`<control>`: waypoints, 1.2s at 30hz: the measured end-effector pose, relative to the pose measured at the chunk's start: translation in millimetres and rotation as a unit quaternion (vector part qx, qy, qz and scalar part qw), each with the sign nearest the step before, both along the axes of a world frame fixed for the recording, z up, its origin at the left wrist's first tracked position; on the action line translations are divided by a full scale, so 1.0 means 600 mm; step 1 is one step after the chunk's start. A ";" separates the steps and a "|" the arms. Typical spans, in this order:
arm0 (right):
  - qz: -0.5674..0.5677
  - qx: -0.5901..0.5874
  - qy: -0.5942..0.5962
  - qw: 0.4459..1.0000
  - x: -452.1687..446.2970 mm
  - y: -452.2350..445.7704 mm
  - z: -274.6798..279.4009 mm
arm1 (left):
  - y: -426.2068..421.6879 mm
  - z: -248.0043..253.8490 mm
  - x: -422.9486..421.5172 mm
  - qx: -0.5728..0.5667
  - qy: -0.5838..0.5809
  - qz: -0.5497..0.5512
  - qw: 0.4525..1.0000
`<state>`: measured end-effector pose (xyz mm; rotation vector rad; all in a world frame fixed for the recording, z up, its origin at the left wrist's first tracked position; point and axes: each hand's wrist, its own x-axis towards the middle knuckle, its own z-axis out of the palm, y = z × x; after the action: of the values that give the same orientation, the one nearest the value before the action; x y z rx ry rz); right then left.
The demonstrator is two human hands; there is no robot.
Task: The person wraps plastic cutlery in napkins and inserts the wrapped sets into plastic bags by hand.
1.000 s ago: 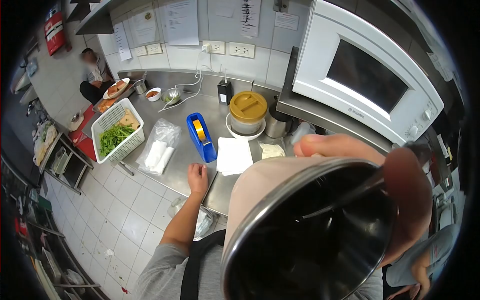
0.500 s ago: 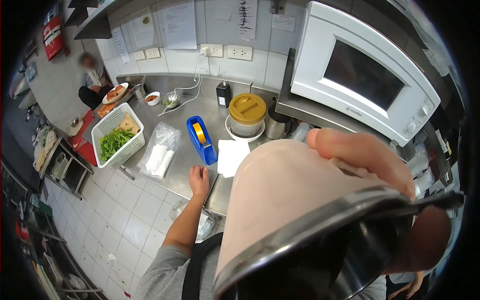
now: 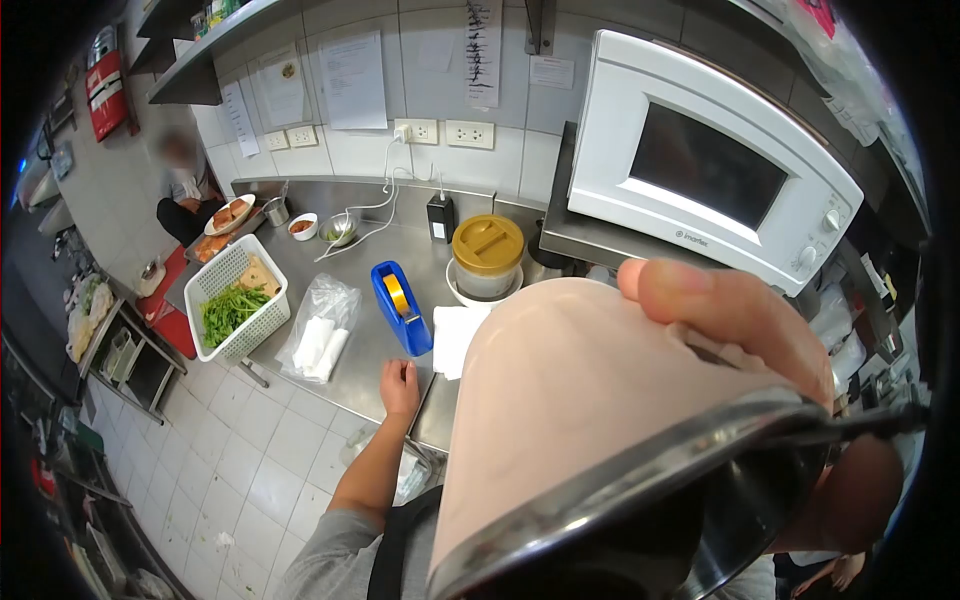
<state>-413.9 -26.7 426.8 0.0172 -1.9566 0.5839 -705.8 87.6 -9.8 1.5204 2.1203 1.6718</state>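
A large pink cup (image 3: 570, 400) with a metal rim fills the lower right, tilted with its dark opening facing down and toward the camera. My right hand (image 3: 740, 325) grips it at the right side, fingers wrapped round it; a dark-ended metal utensil (image 3: 860, 425) lies across the rim there. My left hand (image 3: 399, 392) rests at the counter's front edge, fingers curled, and what it holds, if anything, is hidden. Just beyond it stands a blue tape dispenser (image 3: 403, 312). White paper (image 3: 455, 342) lies partly behind the cup.
On the steel counter (image 3: 360, 365) are a white basket of greens (image 3: 236, 300), a plastic bag with white rolls (image 3: 320, 330), small bowls and a yellow-lidded container (image 3: 487, 258). A white microwave (image 3: 715, 160) stands at the right. A person (image 3: 185, 185) sits at the back left.
The cup has tipped so its pink outside faces up more and its inside shows less. The utensil has shifted to the rim's right side. The camera view has tilted up slightly; my left hand stays by the counter edge.
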 end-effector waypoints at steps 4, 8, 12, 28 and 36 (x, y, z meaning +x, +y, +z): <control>0.000 0.002 -0.004 1.000 -0.002 0.002 0.009 | -0.002 0.006 0.004 -0.007 -0.019 -0.001 1.000; 0.000 0.002 -0.007 1.000 -0.006 0.008 0.020 | -0.003 0.006 0.001 -0.010 -0.001 0.002 1.000; 0.002 0.005 -0.009 1.000 -0.009 0.013 0.024 | 0.001 -0.002 -0.002 0.002 0.030 0.007 1.000; 0.013 0.007 -0.007 1.000 -0.008 0.023 0.029 | 0.001 -0.004 -0.004 -0.007 0.019 0.003 1.000; 0.007 0.012 -0.010 1.000 -0.006 0.031 0.044 | 0.004 -0.009 -0.005 0.002 0.028 0.008 1.000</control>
<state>-417.5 -8.3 453.1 0.0411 -1.9838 0.5729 -708.8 89.9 -15.1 1.5740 2.1627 1.6586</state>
